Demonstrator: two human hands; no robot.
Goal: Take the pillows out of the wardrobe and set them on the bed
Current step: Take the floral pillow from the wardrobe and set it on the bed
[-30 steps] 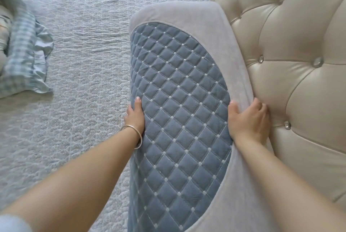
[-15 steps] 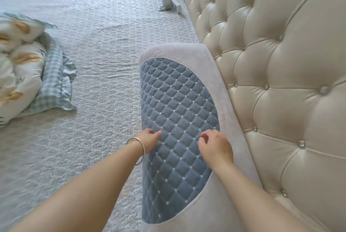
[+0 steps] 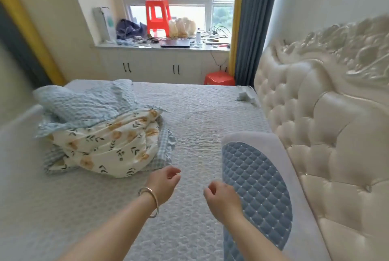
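Observation:
A grey pillow with a blue quilted panel (image 3: 252, 176) lies on the bed (image 3: 200, 113), its long side against the tufted cream headboard (image 3: 315, 134). My right hand (image 3: 223, 197) hovers just left of the pillow's near half, fingers loosely curled, holding nothing. My left hand (image 3: 164, 182), with a silver bangle on the wrist, hangs over the grey quilted bedspread further left, also loosely curled and empty. Neither hand touches the pillow. No wardrobe is in view.
A heap of bedding, floral and blue checked (image 3: 101, 134), lies on the bed's left side. Small white items (image 3: 244, 95) sit at the far corner by the headboard. Beyond the bed are a cluttered window ledge with a red stool (image 3: 157, 16) and another red stool (image 3: 219, 78) on the floor.
Both hands let go of the pillow and drew back to the left, off it. The view lifted from the pillow to the whole bed and window.

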